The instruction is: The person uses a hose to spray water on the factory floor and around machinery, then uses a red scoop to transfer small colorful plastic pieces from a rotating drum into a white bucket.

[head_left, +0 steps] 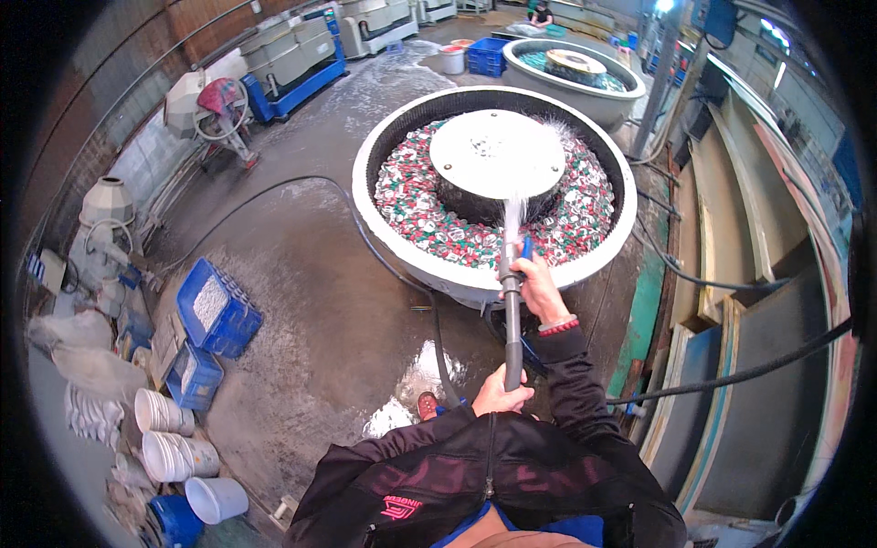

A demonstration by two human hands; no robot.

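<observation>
My right hand (541, 290), with a red bracelet at its wrist, is closed around the grey pipe (513, 320) near a blue valve handle (526, 248). Lower down, close to my body, my left hand (501, 395) grips the pipe's bottom end. Water (515, 212) sprays from the pipe's far end over the round white lid (498, 155) in the middle of a large round tub (364, 178). Around that central hub lie many small red, green and clear-white pieces (411, 215), filling the ring-shaped trough.
A black hose (365, 239) curves across the wet floor, left of the tub. Blue crates (239, 331) and white buckets (196, 457) stand at the left. Behind is a second round tub (585, 99), with a person (541, 15) farther back. Long troughs (731, 201) line the right.
</observation>
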